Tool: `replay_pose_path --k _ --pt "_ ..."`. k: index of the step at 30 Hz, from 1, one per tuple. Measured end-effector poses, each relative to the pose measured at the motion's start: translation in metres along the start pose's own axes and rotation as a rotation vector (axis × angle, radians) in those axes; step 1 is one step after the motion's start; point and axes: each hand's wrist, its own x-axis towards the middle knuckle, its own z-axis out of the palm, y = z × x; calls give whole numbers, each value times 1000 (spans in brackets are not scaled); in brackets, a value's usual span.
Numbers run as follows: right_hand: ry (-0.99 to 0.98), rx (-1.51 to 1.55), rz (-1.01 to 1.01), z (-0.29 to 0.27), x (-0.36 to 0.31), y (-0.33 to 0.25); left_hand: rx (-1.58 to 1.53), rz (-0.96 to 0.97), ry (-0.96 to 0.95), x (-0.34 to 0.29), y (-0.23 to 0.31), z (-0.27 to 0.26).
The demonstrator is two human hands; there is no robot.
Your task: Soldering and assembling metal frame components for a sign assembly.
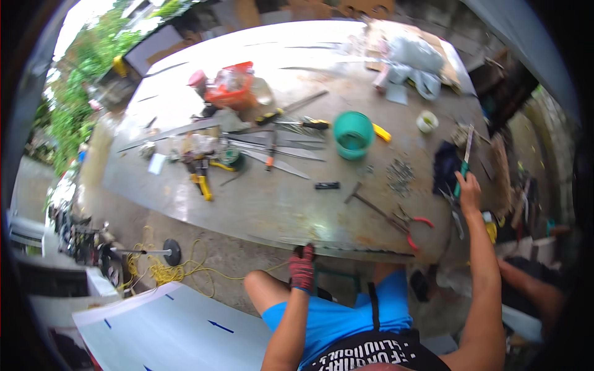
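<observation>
My left hand, in a red and black striped glove, is closed at the near edge of the metal table. Its fingers pinch a long thin metal strip with a dark jagged edge, which lies along that edge. My right hand is bare and reaches over the table's right side. It is wrapped round the green handle of a tool with a slim metal shaft pointing away from me; its exact kind cannot be told. A dark cloth lies just left of this hand.
Pliers with red handles, a hammer, scattered small metal parts and a green bucket are on the table. Farther left lie long blades, yellow-handled tools and an orange basket. Yellow cord coils on the floor. Another person's limb shows at right.
</observation>
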Motion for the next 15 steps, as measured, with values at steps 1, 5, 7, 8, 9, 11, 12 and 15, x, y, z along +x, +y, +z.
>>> replay_pose_path --k 1,5,7,8,9,11,12,15 --pt "-40 11 5 -1 -1 -4 -5 19 48 -3 7 -2" --pt "-152 27 31 -3 5 -17 -252 -55 -17 -8 21 -6" --pt "-150 33 23 -4 11 -19 -258 -44 -9 -6 20 -5" --pt "-160 32 29 -6 14 -20 -262 -43 4 -2 17 -4" --pt "-173 33 53 -10 16 -20 -268 -43 15 1 14 -4" --pt "-97 99 105 -19 23 -20 -219 -31 5 5 10 -4" --pt "-30 166 163 -26 27 -19 -162 -24 -10 7 9 -3" --pt "185 307 170 -103 55 -43 -175 -24 -22 6 15 3"
